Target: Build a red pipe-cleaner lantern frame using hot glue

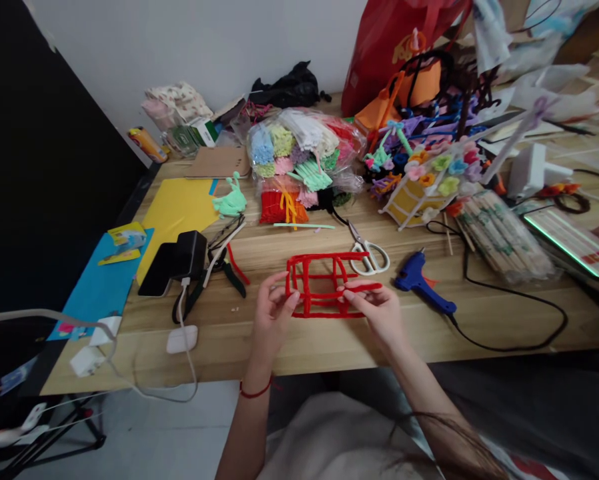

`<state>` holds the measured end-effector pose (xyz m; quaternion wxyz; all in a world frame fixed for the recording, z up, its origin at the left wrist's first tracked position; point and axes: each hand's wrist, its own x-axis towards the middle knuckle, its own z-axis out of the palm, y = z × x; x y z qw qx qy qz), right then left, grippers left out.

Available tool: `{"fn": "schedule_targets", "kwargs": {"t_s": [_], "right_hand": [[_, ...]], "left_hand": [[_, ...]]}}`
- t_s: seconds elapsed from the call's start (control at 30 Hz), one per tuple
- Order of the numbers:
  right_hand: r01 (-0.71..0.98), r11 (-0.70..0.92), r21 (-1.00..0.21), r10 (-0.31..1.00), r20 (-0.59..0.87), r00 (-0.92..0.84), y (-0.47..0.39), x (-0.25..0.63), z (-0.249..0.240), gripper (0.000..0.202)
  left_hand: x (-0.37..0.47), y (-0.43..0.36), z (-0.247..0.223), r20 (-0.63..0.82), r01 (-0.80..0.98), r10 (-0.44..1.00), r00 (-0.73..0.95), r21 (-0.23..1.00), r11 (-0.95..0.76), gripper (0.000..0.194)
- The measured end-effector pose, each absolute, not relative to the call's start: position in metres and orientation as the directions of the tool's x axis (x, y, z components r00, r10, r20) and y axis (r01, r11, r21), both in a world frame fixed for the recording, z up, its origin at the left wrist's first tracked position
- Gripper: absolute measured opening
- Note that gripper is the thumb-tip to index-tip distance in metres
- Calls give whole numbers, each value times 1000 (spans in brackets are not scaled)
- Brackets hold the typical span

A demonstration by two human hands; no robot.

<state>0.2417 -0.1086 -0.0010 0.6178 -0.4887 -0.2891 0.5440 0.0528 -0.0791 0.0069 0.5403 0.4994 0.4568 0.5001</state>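
Note:
Between my two hands is a red pipe-cleaner frame [307,287], an open boxy lattice of fuzzy strips held just above the table's front part. My left hand [273,310] pinches its left end between thumb and fingers. At the frame's right side, my right hand [377,308] has its fingertips closed on one of the red strips, whose free end points right. Several strip ends stick out toward the right. White-handled scissors [370,259] lie just beyond the frame, and a blue glue gun [424,283] rests to the right of my right hand.
Bundles of coloured pipe cleaners [304,150] in plastic lie at the back. A flower basket [419,190] and a bag of wooden sticks [504,233] stand right. Pliers [234,280], a black power bank [191,253] and a white earbud case [182,339] lie left. The glue gun's cord [524,347] loops right.

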Motion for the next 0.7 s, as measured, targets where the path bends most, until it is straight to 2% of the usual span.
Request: {"fn": "schedule_targets", "kwargs": {"t_s": [0.13,0.33,0.5,0.7], "right_hand": [[-364,-74,-929,960,-165,227,-110,240,-2,21],[-353,-92,-931,963,-173,205,-113,239,-3,22],[-275,-91,-957,973,-145,182,-116,240,-1,29],[-294,-66,-954,953,-148,265,-117,235,-2,19]], "left_hand": [[56,-79,7,5,-85,988,152,996,8,61],[68,-80,8,-42,-28,994,103,999,45,25],[71,-81,8,-11,-46,997,74,999,15,21],[73,-83,7,29,-23,998,59,999,-28,19]]}}
